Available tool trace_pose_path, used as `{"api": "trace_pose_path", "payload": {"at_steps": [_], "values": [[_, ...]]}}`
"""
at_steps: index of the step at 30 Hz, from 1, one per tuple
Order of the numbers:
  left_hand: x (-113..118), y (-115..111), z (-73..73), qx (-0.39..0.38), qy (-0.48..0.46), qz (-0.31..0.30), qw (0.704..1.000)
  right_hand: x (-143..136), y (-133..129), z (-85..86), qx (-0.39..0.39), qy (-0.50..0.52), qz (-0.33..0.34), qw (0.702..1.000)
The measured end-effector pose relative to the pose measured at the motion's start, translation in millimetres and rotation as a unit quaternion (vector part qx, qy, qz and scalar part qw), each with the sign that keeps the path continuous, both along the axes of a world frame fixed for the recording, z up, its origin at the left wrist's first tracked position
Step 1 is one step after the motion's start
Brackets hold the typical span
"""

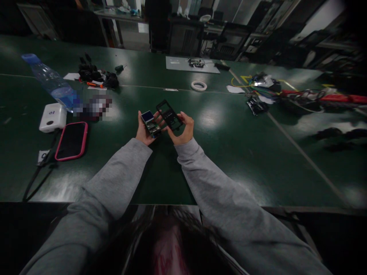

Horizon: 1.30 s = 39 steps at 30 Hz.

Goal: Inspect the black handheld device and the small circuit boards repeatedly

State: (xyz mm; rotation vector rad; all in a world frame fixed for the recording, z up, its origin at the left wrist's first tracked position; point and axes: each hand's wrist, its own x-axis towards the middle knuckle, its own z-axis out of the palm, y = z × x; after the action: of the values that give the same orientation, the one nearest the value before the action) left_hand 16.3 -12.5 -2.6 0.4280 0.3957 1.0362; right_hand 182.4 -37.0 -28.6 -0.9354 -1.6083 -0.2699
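A green circuit board with a small dark screen (151,123) lies in my left hand (143,132), whose fingers and palm support it from below and the side. My right hand (184,130) grips a black plastic frame (169,114) with cutouts, thumb on its lower edge and fingers at its right. The frame is tilted and held just right of the board, close to my left fingertips. Both hands are above the green table (218,152).
At the left are a water bottle (54,82), a white box (53,117) with a cable and a pink-edged phone (71,140). A tape roll (198,86) and a grey mat (177,64) lie beyond my hands. Tangled wires (266,82) sit at the right.
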Motion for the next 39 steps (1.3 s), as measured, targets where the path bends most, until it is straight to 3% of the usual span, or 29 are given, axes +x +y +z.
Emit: {"api": "trace_pose_path", "payload": {"at_steps": [10, 14, 18, 23, 29, 39], "values": [[3, -4, 5.7, 0.013, 0.05, 0.033, 0.998, -6, -8, 9.1, -0.024, 0.015, 0.006, 1.0], [2, -4, 6.2, 0.012, 0.072, 0.041, 0.996, -6, -8, 8.2, -0.01, 0.0, -0.018, 1.0], [1, -3, 4.3, 0.016, 0.04, 0.029, 0.999, -5, -6, 5.5, -0.01, -0.001, 0.002, 1.0], [0, -3, 5.8, 0.019, 0.058, 0.029, 0.998, -4, -3, 3.4, -0.043, -0.006, -0.017, 0.999], [-2, 0, 3.0, -0.002, 0.049, 0.036, 0.998, 0, 2, -2.0, 0.003, -0.034, -0.038, 0.999], [1, 3, 1.7, 0.009, 0.05, 0.031, 0.998, 1, 10, -22.0, -0.12, 0.024, -0.021, 0.992]]}}
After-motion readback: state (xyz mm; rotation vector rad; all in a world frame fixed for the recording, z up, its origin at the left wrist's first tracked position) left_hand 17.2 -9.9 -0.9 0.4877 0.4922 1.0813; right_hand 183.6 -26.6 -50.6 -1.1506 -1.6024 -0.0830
